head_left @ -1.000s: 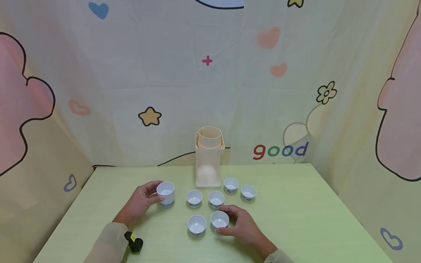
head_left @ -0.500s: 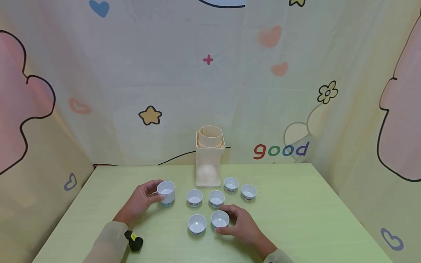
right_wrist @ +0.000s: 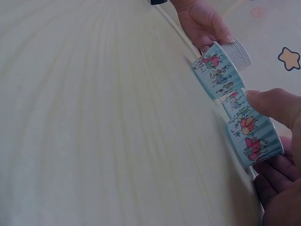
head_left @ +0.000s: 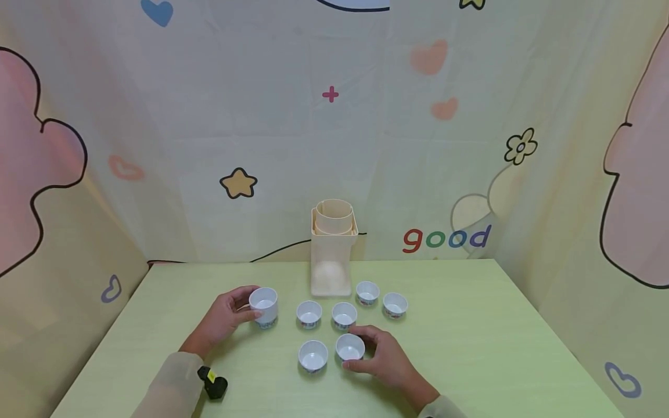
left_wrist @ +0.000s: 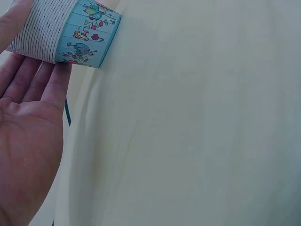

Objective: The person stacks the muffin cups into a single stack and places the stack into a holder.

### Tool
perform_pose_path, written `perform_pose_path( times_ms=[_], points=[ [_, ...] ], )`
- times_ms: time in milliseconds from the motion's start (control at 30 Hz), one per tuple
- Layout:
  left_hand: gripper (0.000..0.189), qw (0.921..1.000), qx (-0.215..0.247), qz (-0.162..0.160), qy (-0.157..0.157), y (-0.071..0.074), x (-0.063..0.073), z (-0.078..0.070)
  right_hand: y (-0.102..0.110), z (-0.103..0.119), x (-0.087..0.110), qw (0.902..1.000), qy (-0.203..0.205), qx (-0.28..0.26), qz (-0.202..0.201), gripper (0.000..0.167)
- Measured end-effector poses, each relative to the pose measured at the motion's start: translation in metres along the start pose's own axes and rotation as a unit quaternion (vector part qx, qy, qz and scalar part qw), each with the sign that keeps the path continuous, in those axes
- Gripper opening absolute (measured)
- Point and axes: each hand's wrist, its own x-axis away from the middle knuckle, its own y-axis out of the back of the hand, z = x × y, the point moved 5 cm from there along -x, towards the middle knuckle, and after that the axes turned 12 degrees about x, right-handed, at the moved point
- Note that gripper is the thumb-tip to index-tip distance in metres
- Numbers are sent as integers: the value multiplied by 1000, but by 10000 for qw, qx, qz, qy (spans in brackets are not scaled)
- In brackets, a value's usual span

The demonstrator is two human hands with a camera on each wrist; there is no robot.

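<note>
Both hands are holding their cups steady; nothing is visibly shifting since a second ago, so the work seems to be pausing.
At left, the left hand (head_left: 226, 318) is gripping a stack of cups (head_left: 264, 307) between thumb and fingers; rightward, a far-row cup (head_left: 309, 315) and a near-row cup (head_left: 313, 357) are standing loose; near the middle, the right hand (head_left: 388, 361) is pinching a single cup (head_left: 350, 348) on the table (head_left: 502, 348).
</note>
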Motion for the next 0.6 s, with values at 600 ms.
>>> perform_pose_path(
  times_ms=[600],
  points=[
    [67,9999,-102,-69,44,-2,1,0,4,6,0,9999,-91,-62,39,59]
  ],
)
